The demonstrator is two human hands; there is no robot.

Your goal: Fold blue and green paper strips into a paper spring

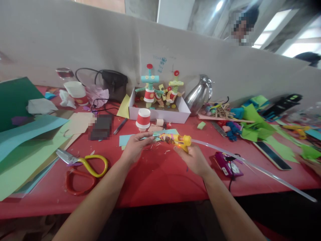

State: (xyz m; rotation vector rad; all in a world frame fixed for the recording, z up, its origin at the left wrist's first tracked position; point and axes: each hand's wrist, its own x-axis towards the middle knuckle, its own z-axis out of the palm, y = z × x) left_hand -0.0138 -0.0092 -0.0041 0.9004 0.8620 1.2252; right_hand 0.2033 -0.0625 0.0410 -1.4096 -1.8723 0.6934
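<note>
My right hand [193, 159] is closed around the handle of a yellow hot glue gun [185, 140], whose nozzle points left. A long clear glue stick [250, 164] runs out of its back over the table to the right. My left hand [135, 147] has its fingers pinched together close to the nozzle; what they hold is too small to make out. Light blue paper [124, 140] lies behind the left hand. Just beyond stands an upside-down red and white paper cup [143, 118].
Two paper-cup figures [149, 95] stand in a white box [160, 115]. Large scissors [86, 165] and coloured paper [32, 157] lie left. A steel jug [199, 95], a purple box with a cable [227, 164] and a phone [272, 155] are right. A person [243, 28] is beyond the partition.
</note>
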